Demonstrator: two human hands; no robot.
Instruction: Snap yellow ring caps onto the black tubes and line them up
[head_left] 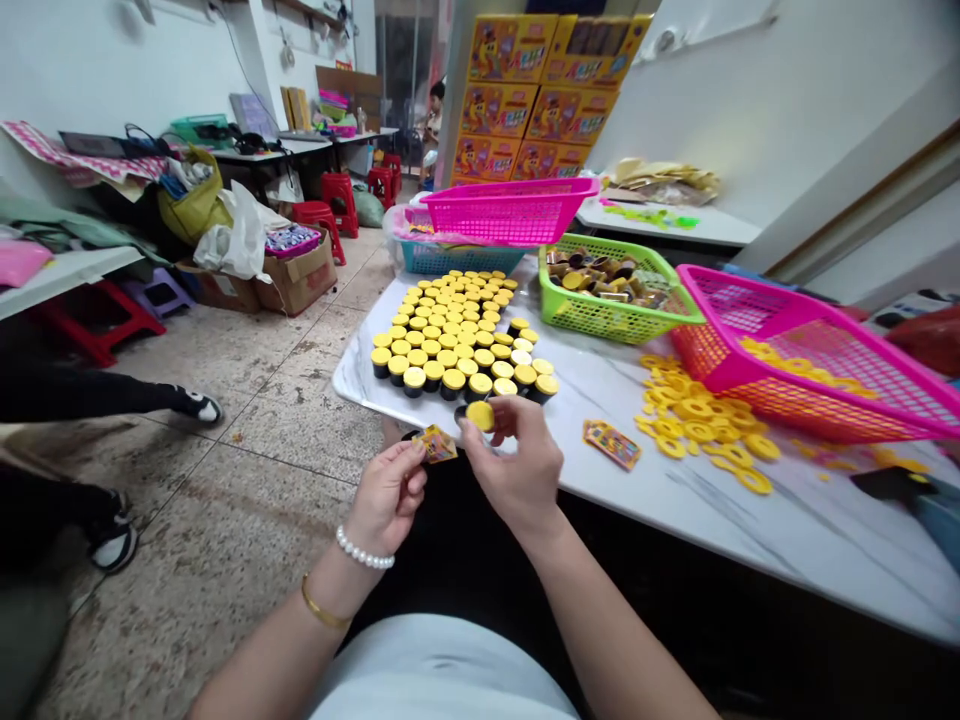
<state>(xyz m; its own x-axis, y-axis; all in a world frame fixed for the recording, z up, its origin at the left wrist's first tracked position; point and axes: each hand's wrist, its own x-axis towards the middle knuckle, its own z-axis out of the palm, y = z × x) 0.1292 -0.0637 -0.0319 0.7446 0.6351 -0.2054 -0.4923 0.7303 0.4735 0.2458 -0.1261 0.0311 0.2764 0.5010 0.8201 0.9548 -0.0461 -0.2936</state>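
Note:
Between the fingers of my right hand [517,465] is a small container with a yellow lid [480,416], held over the table's front edge. My left hand [390,490], with a pearl bracelet at the wrist, pinches a printed orange label [438,444] just left of the container. The two hands are close but apart. Behind them, many black containers with yellow lids [448,357] stand upright in packed rows on the white table [600,385]. A second printed label [612,443] lies flat to the right of my right hand.
Yellow rings [697,410] lie heaped at right by a large pink basket [810,340]. A green basket [622,320] holds more small containers. Another pink basket [510,212] rests on a blue one [457,258] at the back. Someone's legs [97,390] show at left.

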